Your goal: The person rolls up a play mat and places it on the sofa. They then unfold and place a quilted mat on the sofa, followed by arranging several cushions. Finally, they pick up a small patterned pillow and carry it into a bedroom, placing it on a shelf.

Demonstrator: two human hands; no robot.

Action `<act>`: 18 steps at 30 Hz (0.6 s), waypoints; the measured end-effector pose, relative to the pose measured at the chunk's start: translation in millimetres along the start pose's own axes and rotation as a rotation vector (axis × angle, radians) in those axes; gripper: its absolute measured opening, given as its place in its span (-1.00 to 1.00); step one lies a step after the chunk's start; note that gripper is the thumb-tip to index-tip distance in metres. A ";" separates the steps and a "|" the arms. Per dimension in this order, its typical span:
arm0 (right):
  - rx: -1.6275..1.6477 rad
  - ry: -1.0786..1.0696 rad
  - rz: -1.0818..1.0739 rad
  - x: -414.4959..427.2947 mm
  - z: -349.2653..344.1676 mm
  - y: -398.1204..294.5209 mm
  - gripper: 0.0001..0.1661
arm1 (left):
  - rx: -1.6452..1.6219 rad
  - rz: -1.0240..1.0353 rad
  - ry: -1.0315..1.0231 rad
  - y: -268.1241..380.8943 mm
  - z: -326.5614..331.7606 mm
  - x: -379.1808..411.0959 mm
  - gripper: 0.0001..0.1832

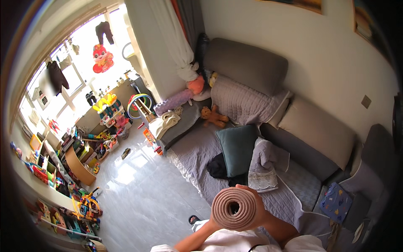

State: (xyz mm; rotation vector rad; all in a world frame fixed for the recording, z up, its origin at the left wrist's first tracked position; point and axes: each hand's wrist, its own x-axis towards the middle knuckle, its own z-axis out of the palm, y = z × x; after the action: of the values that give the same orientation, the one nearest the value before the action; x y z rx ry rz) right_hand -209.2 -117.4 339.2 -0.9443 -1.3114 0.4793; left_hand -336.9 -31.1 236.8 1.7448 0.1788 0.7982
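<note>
A rolled-up pink mat (220,209), likely an exercise mat, is held up end-on close below me, its spiral of layers and dark hollow core facing the camera. My right hand (261,208) wraps round its right side, fingers reaching over the far edge. On the other side my left hand (214,223) grips it, largely hidden behind the roll. Beyond the mat lies a grey sofa with a quilted cover (196,157). A teal cushion (237,151), a black cloth (217,166) and a bunched quilted cover with lace trim (263,167) lie there.
A brown teddy bear (214,116) sits on the sofa near its backrest. Cream cloth (165,124) drapes over the sofa arm. Glossy grey tile floor (141,195) stretches to the left. Toys and a curved wooden board (78,167) crowd the window side. A patterned blue item (336,201) lies right.
</note>
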 end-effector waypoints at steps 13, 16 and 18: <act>0.363 -0.694 -0.099 73.2 170.1 35.1 -0.60 | -0.158 -0.207 0.530 -29.5 -226.5 -56.0 -0.17; 0.481 -0.911 -0.030 113.2 224.3 39.2 -0.63 | -0.235 -0.128 0.664 -14.0 -275.8 -47.7 -0.21; 0.563 -1.051 0.018 132.4 253.4 45.8 -0.64 | -0.204 -0.150 0.652 -19.3 -304.0 -53.9 -0.19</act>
State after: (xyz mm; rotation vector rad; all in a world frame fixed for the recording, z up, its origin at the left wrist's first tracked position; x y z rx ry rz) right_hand -409.6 88.6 375.0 -0.1785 -1.9226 1.3892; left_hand -552.6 190.6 232.5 1.2168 0.6339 1.2063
